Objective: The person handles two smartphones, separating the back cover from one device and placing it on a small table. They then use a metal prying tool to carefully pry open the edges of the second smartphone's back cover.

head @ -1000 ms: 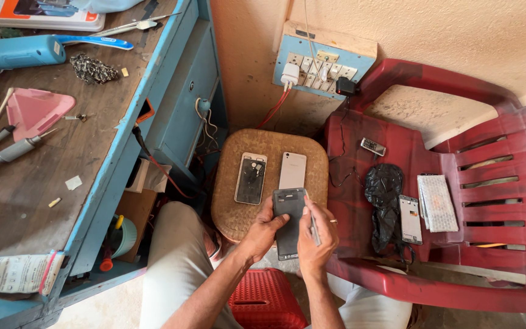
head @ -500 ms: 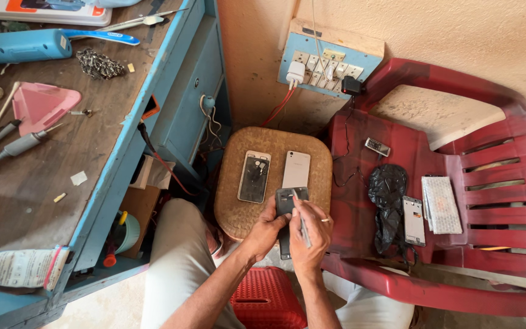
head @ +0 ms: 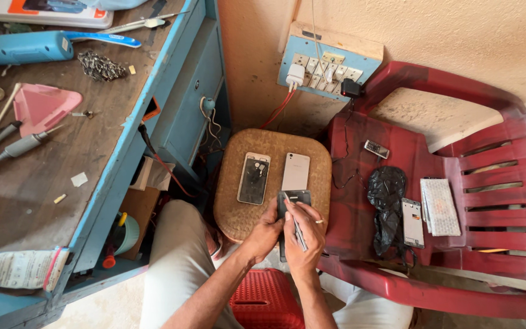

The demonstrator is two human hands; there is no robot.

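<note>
Fingers of the left hand grip a dark phone over the round stool. Right hand pinches tweezers against it.

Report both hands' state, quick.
Left hand: closed on the dark phone, gripping its side.
Right hand: closed on tweezers, tips toward the phone.

A round woven stool is sitting just ahead of the grips, carrying an opened phone and a white phone side by side. Right of the grips, a red chair is bearing a black bag, a panel, papers and a small phone. Left, the bench is holding tools.
</note>
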